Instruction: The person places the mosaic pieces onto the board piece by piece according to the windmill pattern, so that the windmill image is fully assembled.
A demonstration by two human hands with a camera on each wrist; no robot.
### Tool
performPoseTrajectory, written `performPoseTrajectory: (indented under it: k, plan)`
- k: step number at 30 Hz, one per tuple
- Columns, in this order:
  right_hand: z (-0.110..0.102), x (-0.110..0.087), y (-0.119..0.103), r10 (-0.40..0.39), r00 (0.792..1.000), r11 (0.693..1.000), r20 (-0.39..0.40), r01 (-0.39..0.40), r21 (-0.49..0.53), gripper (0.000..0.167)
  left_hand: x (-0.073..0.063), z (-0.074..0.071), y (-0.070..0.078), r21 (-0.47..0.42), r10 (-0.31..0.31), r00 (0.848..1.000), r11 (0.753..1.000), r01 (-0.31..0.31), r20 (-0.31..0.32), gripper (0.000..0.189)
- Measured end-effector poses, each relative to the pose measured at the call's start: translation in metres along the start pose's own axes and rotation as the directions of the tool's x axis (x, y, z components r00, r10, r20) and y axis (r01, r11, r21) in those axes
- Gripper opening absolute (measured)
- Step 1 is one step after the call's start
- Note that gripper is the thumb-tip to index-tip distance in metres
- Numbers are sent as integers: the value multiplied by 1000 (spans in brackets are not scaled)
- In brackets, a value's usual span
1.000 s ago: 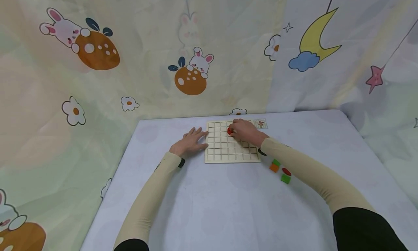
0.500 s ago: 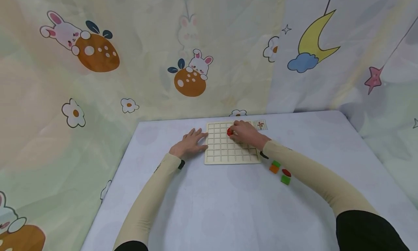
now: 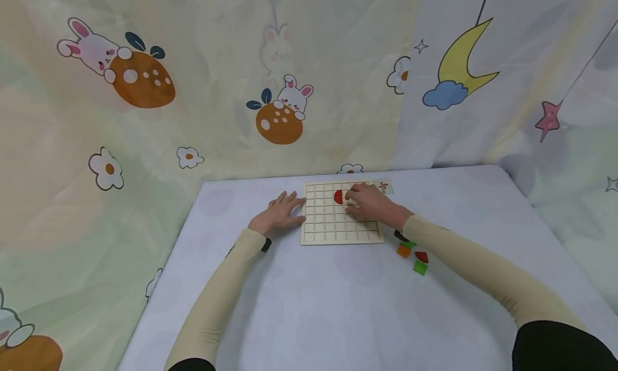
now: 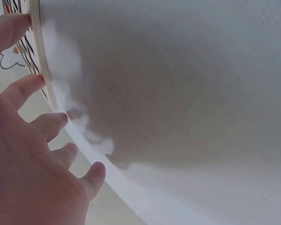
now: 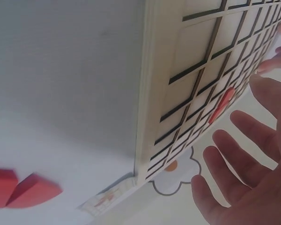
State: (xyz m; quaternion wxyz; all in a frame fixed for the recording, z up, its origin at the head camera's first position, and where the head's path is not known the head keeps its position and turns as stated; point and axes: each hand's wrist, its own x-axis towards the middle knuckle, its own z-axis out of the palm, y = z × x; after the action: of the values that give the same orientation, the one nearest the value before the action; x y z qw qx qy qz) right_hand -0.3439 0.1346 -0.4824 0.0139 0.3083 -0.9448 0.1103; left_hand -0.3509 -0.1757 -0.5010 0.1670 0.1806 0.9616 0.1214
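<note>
head view: at the centre of the frame, one wooden grid board [image 3: 321,234] lies flat on the white-covered table [image 3: 309,301]. a red half-disc shape [image 3: 338,197] sits at the upper middle of the grid, flat side to the right; i cannot tell if it is one piece or two quarters together. the left hand [image 3: 277,215] has its fingers spread, touching the board's left edge. the right hand [image 3: 372,203] is over the board's right half, just right of the red shape; the right wrist view shows its fingers loosely spread, gripping nothing.

the step in hand seems to be laying coloured pieces on the grid, and the next move would probably call for the right hand to pinch up another loose one.

counted: two hands, one board, one picture card [image 3: 383,186] at its upper right corner. four loose pieces lie right of centre, below the board: one orange square [image 3: 403,251], one partly hidden green piece [image 3: 409,244], one round-edged red piece [image 3: 422,257], one green square [image 3: 420,267].
</note>
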Motion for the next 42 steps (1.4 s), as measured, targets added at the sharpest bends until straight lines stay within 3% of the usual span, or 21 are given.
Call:
performPoseTrajectory:
  k: [11, 21, 32, 42]
  plan:
    - [-12, -35, 15, 24, 1000, 1000, 8, -24, 3, 37, 1, 1, -3, -11, 6, 1000, 1000, -5, 10, 70]
    - [-25, -62, 45, 119, 991, 993, 68, -120, 18, 40, 3, -3, -1, -8, -3, 1000, 1000, 3, 12, 70]
    - [-31, -83, 81, 177, 964, 982, 197, -185, 26, 39, 2, -1, 0, -29, -13, 1000, 999, 14, 16, 71]
    - [-26, -91, 91, 156, 970, 987, 187, -160, 6, 24, -2, -3, 5, -45, -21, 1000, 999, 22, 7, 70]
